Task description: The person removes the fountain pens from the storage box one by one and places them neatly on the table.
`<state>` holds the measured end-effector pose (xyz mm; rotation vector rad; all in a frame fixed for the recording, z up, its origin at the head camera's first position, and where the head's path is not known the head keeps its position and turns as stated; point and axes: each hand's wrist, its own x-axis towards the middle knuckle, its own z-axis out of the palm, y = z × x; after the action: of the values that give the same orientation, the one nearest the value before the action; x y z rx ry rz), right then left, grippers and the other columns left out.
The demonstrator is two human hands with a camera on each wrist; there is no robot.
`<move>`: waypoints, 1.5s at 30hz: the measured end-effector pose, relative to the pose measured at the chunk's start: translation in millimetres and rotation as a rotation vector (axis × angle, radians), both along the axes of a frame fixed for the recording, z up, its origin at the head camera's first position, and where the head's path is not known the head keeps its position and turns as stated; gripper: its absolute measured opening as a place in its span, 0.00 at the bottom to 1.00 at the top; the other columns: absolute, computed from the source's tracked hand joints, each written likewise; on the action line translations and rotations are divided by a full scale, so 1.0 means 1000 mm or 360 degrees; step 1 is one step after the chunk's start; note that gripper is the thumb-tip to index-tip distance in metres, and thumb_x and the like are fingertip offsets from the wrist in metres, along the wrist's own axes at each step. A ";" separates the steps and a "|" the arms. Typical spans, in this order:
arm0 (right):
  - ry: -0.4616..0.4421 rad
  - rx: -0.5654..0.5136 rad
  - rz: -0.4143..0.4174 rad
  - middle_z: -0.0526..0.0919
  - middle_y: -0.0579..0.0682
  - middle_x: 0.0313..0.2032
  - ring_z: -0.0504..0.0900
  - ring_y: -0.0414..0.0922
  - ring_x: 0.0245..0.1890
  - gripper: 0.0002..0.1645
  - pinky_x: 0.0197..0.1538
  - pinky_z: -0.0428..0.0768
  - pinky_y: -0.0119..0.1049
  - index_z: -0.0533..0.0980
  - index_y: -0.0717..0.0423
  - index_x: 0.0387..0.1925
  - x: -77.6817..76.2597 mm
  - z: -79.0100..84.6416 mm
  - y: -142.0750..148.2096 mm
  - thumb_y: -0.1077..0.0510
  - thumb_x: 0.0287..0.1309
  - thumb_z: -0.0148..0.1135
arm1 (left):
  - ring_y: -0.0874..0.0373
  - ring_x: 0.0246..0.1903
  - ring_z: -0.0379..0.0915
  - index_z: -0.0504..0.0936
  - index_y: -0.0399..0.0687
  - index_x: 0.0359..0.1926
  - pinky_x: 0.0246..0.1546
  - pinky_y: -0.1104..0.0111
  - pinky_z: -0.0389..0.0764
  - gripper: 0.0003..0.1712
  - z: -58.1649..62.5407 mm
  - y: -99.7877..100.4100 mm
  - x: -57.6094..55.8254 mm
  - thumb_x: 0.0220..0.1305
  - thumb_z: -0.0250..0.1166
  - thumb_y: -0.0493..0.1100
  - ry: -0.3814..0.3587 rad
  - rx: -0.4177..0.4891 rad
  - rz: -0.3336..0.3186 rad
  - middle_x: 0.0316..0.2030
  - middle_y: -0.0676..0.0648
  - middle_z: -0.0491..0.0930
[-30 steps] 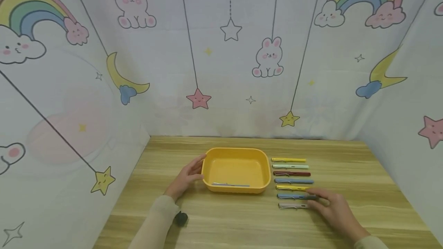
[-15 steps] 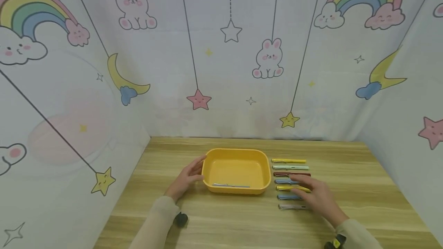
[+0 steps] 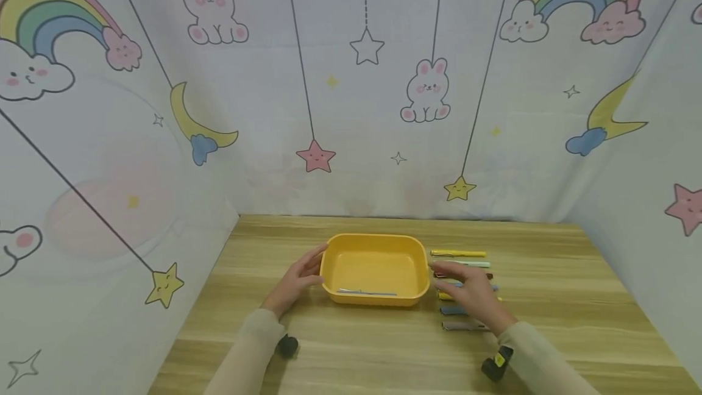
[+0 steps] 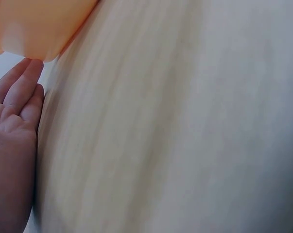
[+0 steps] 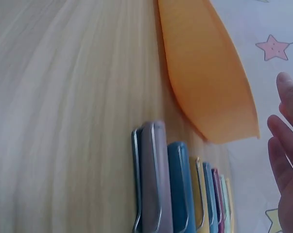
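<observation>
A yellow plastic tray (image 3: 378, 261) sits mid-table with a slim bluish pen (image 3: 366, 292) lying along its near side. My left hand (image 3: 293, 282) touches the tray's left end; in the left wrist view its extended fingertips meet the orange-looking wall (image 4: 44, 26). Close to the opposite end, my right hand (image 3: 473, 291) hovers over the row of pens, thumb and fingers apart, holding nothing. That row runs from a yellow pen (image 3: 458, 253) at the back, past mint (image 3: 477, 264), dark red, blue and yellow ones, to a blue pen (image 3: 451, 310) and a greyish pen (image 3: 462, 325) in front. The hand partly covers several.
The wood-grain table (image 3: 373, 352) ends at a white patterned backdrop (image 3: 263, 108), which also closes both sides. Dark wrist cameras hang beneath both sleeves, the right one (image 3: 496, 364) low over the table.
My right hand has moved left and slightly back over the pens, from their right ends toward the tray's right edge. The left hand, tray and pens look unmoved.
</observation>
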<state>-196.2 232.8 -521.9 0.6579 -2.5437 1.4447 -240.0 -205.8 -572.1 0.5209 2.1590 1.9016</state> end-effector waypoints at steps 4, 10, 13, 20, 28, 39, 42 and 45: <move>-0.0020 0.0001 0.0063 0.87 0.52 0.59 0.87 0.59 0.55 0.25 0.52 0.88 0.50 0.83 0.54 0.62 -0.006 0.003 -0.013 0.54 0.65 0.73 | 0.39 0.76 0.60 0.60 0.58 0.82 0.75 0.46 0.62 0.43 -0.001 0.000 -0.001 0.72 0.65 0.35 0.0005 -0.0003 0.0003 0.79 0.41 0.61; -0.0003 0.0100 0.0121 0.87 0.51 0.58 0.86 0.53 0.48 0.25 0.47 0.87 0.52 0.83 0.55 0.62 -0.013 0.010 -0.033 0.52 0.66 0.72 | 0.40 0.77 0.60 0.60 0.57 0.82 0.75 0.47 0.62 0.43 0.000 0.000 0.000 0.72 0.65 0.35 -0.0011 -0.0008 0.0000 0.80 0.41 0.60; -0.0002 0.0147 0.0133 0.88 0.52 0.57 0.87 0.52 0.49 0.24 0.49 0.86 0.51 0.84 0.55 0.61 -0.017 0.012 -0.043 0.51 0.67 0.72 | 0.41 0.77 0.60 0.60 0.57 0.82 0.75 0.48 0.63 0.43 0.000 0.000 0.000 0.72 0.65 0.36 -0.0007 -0.0015 0.0002 0.80 0.41 0.60; -0.0035 0.0264 0.0207 0.88 0.51 0.58 0.85 0.56 0.59 0.24 0.61 0.82 0.59 0.84 0.54 0.60 -0.028 0.015 -0.062 0.48 0.68 0.70 | 0.41 0.76 0.61 0.60 0.58 0.82 0.74 0.50 0.65 0.42 0.000 0.000 0.001 0.73 0.65 0.36 -0.0005 -0.0016 0.0005 0.79 0.41 0.61; -0.0188 0.0311 0.0381 0.88 0.53 0.57 0.86 0.53 0.56 0.24 0.61 0.83 0.54 0.83 0.59 0.61 -0.038 0.022 -0.083 0.51 0.70 0.69 | 0.39 0.76 0.62 0.60 0.59 0.82 0.75 0.46 0.63 0.42 -0.001 0.000 0.000 0.72 0.65 0.36 0.0002 -0.0017 0.0010 0.79 0.41 0.61; -0.0294 0.0418 0.0538 0.91 0.53 0.49 0.89 0.44 0.45 0.20 0.49 0.88 0.40 0.86 0.60 0.55 -0.049 0.018 -0.101 0.56 0.65 0.73 | 0.39 0.76 0.61 0.60 0.57 0.82 0.75 0.47 0.63 0.43 -0.002 0.000 0.000 0.72 0.65 0.36 0.0019 -0.0010 -0.0002 0.79 0.40 0.61; -0.0378 0.0437 0.0577 0.91 0.52 0.50 0.90 0.44 0.44 0.20 0.49 0.88 0.39 0.86 0.60 0.55 -0.051 0.015 -0.103 0.58 0.62 0.75 | 0.40 0.76 0.61 0.60 0.57 0.82 0.74 0.50 0.65 0.42 -0.001 0.001 0.000 0.72 0.65 0.35 0.0010 -0.0007 0.0001 0.79 0.40 0.61; -0.0429 0.0456 0.0605 0.91 0.52 0.48 0.90 0.44 0.43 0.19 0.47 0.89 0.39 0.87 0.59 0.53 -0.053 0.013 -0.105 0.63 0.59 0.76 | 0.41 0.76 0.61 0.61 0.57 0.82 0.74 0.52 0.66 0.42 0.000 0.001 -0.001 0.72 0.65 0.35 -0.0003 0.0000 0.0006 0.79 0.41 0.62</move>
<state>-249.6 128.1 -508.4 1.1117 -2.9973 1.3571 -241.0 -204.5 -572.6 0.5155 2.1603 1.9036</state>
